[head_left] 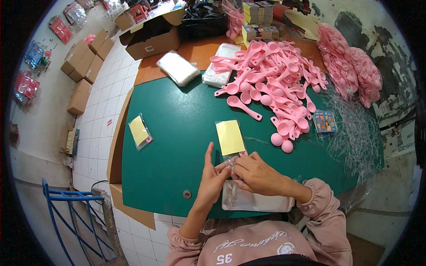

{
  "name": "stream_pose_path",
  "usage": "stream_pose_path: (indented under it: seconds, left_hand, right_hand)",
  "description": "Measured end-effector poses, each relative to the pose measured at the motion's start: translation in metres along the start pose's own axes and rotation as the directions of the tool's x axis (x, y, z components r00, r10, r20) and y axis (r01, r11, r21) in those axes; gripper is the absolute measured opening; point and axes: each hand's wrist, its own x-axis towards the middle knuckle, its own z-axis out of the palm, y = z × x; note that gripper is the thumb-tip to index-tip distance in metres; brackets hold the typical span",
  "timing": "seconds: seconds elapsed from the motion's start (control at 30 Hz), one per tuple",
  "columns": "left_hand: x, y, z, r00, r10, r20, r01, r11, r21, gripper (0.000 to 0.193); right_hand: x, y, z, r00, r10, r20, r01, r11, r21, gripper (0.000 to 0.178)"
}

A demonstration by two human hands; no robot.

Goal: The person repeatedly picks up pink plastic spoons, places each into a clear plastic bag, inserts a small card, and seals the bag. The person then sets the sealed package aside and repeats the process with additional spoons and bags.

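Observation:
Both hands work at the lower end of a clear plastic bag (233,160) that has a yellow card (230,136) inside. My left hand (211,181) pinches the bag's end between thumb and fingers, with one finger stretched up beside the card. Fingers curled, my right hand (254,172) grips the same end from the right. A bit of pink shows in the bag by the right fingers; most of it is hidden. Under my right wrist lies a stack of clear plastic bags (257,198). A packed bag (140,132) with a yellow card and a pink end lies at the left.
Pink measuring spoons (275,84) are heaped at the far right of the green table (164,173). Beside them are colourful cards (325,121) and clear plastic strips (350,142). White bag stacks (178,68), a cardboard box (153,44) and card bundles (258,21) stand farther back.

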Motion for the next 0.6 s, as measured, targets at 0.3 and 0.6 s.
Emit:
stream_pose_path:
  seconds: [0.3, 0.6]
  left_hand:
    - [0.003, 0.003, -0.008, 0.999, 0.004, 0.036, -0.004, 1.000, 0.011, 0.063]
    - [0.009, 0.000, -0.017, 0.995, -0.070, 0.072, 0.058, 0.986, 0.158, 0.031]
  right_hand:
    - [-0.053, 0.037, -0.103, 0.942, 0.301, 0.149, -0.328, 0.725, 0.606, 0.014]
    - [-0.148, 0.122, -0.193, 0.664, 0.544, -0.513, -0.743, 0.559, -0.368, 0.026]
